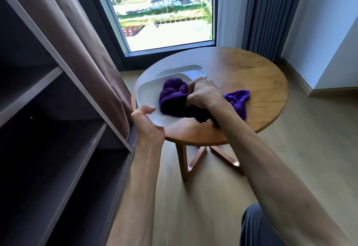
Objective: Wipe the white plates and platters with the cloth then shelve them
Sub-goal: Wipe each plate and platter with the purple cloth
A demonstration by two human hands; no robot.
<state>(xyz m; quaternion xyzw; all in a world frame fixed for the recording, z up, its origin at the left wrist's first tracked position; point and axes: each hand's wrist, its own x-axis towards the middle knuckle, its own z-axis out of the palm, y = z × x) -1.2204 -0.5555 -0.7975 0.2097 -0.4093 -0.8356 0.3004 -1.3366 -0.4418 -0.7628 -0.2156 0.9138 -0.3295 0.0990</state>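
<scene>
While the left hand (147, 119) pinches the plate (149, 94) by its near rim, the right hand (201, 93) clutches the cloth (174, 98) on it. The plate overhangs the table (251, 75) edge beside the shelf (64, 83); a platter (193, 71) lies behind.

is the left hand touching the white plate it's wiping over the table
Touching. The head view shows the left hand gripping the near rim of the white plate, thumb lying on its upper face.

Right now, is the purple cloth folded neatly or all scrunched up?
Scrunched up. The fuzzy purple cloth is bunched in the right hand on the white plate, one end trailing loose.
</scene>
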